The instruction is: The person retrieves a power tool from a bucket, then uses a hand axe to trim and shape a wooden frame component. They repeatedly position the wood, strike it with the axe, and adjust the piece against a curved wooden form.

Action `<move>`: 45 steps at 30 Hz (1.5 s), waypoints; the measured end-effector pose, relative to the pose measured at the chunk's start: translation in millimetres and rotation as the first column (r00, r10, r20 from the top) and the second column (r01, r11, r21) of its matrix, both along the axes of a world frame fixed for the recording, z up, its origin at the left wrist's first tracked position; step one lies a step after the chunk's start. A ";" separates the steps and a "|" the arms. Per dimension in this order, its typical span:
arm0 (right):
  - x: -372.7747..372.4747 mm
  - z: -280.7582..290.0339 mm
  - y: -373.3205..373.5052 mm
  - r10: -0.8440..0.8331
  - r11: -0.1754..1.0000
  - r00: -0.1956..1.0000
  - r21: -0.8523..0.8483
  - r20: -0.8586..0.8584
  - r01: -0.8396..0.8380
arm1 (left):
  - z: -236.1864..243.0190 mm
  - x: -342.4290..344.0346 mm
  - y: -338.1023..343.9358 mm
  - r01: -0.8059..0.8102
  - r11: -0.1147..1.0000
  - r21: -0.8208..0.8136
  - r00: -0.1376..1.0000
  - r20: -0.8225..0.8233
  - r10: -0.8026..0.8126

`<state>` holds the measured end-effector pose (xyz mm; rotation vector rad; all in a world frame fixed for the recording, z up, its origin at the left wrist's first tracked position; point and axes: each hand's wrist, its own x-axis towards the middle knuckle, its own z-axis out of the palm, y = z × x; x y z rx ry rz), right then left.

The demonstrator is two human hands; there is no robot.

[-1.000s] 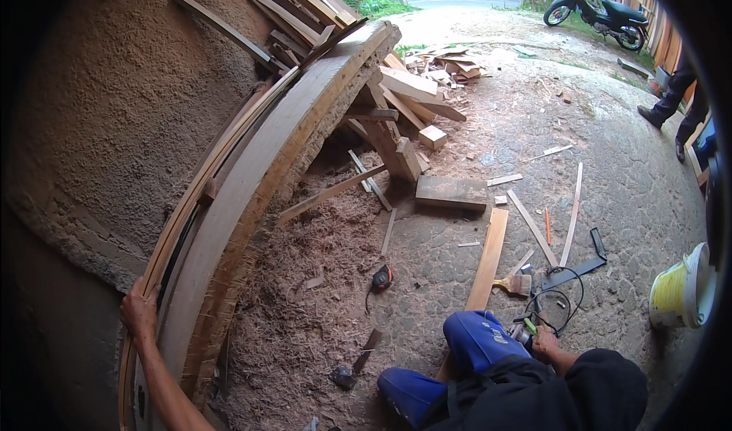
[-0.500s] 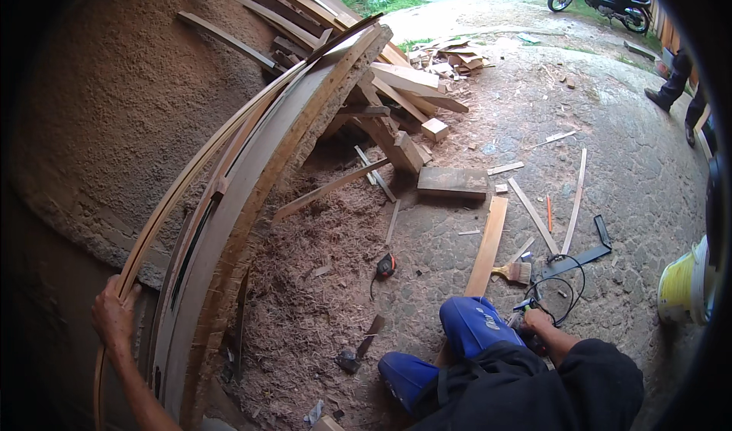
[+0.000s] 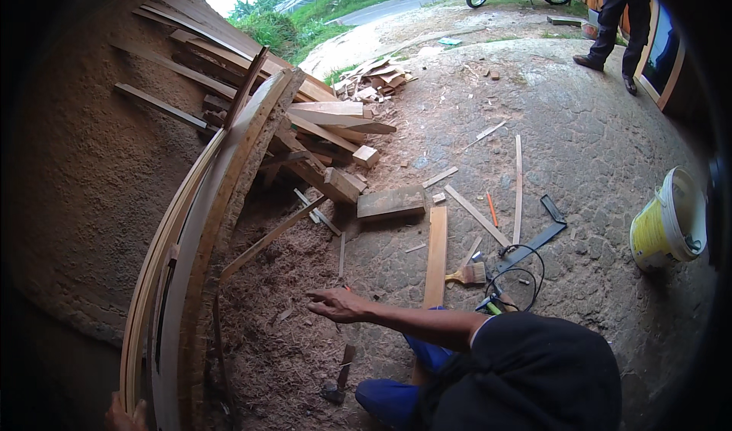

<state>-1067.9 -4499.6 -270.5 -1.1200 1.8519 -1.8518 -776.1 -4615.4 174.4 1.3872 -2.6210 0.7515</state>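
Low at the left edge, my left hand is closed around long thin wooden strips that stand along the workbench's side. Only part of that hand is in view. My right hand reaches across to the left over the shavings, fingers stretched out and holding nothing. Just behind it a small orange spot shows; most of that object is hidden by the hand. Beside my blue-clad knee, a power tool with a green part lies on the ground with its black cord.
A rough-edged workbench curves up the left. A plank, paintbrush, try square, orange pencil and wood block lie ahead. A yellow-white bucket stands right; a person stands farther back.
My right hand has left the power tool and swung left over the shavings, opening. My left hand, still on the strips, now sits lower in view. The view has shifted to the right.
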 end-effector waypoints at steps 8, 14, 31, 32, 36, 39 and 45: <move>49.6 220.5 -133.7 0.698 0.715 0.409 -0.604 0.587 -0.353 | -48.0 61.5 19.7 -0.037 0.987 0.154 0.986 -0.156 0.061; 99.6 243.4 -141.8 0.704 0.626 0.564 -0.753 0.433 -0.203 | -80.9 107.8 19.1 -0.007 0.965 0.262 0.960 -0.269 0.080; 104.2 11.9 -38.9 0.031 0.972 0.549 -0.153 0.835 0.177 | -350.5 106.5 -61.2 0.301 0.681 0.668 0.950 -0.274 -0.150; 101.6 -9.8 -38.1 -0.014 0.974 0.532 -0.110 0.847 0.200 | -374.5 98.3 -61.4 0.300 0.689 0.660 0.950 -0.274 -0.151; 85.5 -85.1 -45.0 -0.137 0.959 0.534 -0.023 0.834 0.282 | -452.4 68.4 -65.8 0.280 0.609 0.742 0.959 -0.242 -0.147; 75.2 -130.3 -44.0 -0.209 0.956 0.429 0.090 0.879 0.280 | -500.2 51.6 -68.4 0.223 0.597 0.771 0.975 -0.172 -0.142; 55.2 -227.5 -43.5 -0.192 0.968 0.417 0.102 0.889 0.229 | -595.7 32.8 -75.6 0.209 0.452 0.867 0.964 -0.260 0.053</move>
